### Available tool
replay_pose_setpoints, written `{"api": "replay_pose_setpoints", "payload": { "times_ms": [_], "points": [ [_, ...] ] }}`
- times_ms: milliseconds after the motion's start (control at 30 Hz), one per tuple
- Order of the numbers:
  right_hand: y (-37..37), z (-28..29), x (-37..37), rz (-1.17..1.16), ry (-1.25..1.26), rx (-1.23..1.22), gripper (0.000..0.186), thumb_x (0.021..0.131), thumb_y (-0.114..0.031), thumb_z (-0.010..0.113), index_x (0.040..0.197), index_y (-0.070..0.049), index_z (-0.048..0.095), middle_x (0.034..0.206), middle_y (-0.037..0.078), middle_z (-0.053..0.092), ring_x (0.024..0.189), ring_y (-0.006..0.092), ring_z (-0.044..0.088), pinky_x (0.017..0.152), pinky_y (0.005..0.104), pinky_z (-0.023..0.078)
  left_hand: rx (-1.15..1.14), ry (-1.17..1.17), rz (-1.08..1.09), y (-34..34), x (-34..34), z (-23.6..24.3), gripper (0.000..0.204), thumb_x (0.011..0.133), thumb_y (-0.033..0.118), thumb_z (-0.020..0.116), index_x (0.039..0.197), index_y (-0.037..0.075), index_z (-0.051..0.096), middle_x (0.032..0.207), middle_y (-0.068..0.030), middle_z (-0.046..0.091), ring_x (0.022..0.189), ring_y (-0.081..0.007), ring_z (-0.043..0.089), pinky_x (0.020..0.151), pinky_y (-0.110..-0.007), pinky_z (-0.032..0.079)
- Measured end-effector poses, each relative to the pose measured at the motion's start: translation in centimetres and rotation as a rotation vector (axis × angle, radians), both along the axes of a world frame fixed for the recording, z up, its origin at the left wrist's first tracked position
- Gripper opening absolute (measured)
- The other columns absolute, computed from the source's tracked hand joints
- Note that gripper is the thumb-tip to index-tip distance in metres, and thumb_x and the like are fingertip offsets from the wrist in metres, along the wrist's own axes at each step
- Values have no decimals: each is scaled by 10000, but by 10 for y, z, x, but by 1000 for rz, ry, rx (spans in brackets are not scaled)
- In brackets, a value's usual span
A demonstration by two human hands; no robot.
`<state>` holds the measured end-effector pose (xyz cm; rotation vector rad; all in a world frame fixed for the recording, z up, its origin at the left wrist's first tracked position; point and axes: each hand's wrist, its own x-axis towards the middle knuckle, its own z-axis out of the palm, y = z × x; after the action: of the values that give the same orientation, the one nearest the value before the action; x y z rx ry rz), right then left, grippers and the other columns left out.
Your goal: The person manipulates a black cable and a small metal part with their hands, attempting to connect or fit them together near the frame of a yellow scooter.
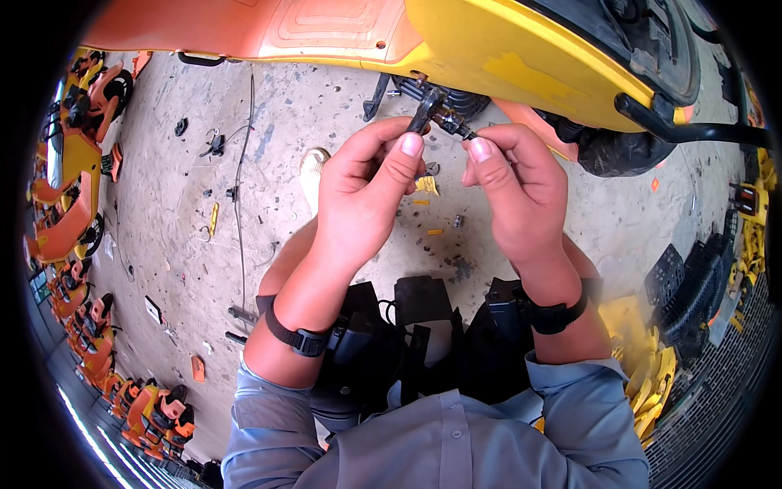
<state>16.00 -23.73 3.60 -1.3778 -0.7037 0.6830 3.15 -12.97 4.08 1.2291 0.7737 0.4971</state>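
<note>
My left hand (366, 187) is closed round the dark handle of a ratchet wrench (432, 99), thumb on top, in front of the yellow body panel. From the wrench's head a metal socket (450, 121) points toward my right hand (521, 183). The right thumb and index finger pinch the thin dark bit at the socket's end; the fingertips partly hide it. Both hands are raised over the floor, between my knees and the orange and yellow vehicle (342, 33).
A black bar (692, 130) juts from the vehicle at the right. Small parts, yellow scraps (427, 186) and a long cable (240, 179) litter the concrete floor. Orange scooters (77, 179) line the left side. Yellow panels (652, 383) and black plastic parts (692, 281) are piled at the right.
</note>
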Motion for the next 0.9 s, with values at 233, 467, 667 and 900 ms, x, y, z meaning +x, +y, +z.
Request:
{"api": "replay_pose_setpoints", "payload": {
  "times_ms": [233,467,667,900],
  "points": [
    [-1,6,3,24,133,-14,171,1005,-155,577,975,7,623,793,19,629,713,60,574,665,213,463,26,2,-2,0,0,-2,273,1009,228,583,1159,10,647,849,-26,614,725,-78,517,682,-221,432],
    [1,8,7,-49,314,12,246,1028,-227,540,993,-3,635,727,13,633,691,61,553,641,213,413,-164,-42,-47,7,-3,-2,341,1041,293,520,1117,-16,641,788,-22,614,616,-73,525,577,-209,438],
    [0,6,7,-27,248,-23,229,1021,-213,557,997,1,635,747,16,633,696,61,556,651,215,427,-365,-77,-39,7,0,8,414,1049,326,452,1128,-51,606,748,-64,595,509,-105,495,485,-236,407],
    [0,2,2,-27,104,-75,144,990,-144,610,987,-2,632,783,12,627,716,57,576,660,202,465,-513,-165,-103,12,-5,5,421,1054,356,440,1077,-41,580,725,-103,633,484,-145,549,480,-248,460]
  ]
}}
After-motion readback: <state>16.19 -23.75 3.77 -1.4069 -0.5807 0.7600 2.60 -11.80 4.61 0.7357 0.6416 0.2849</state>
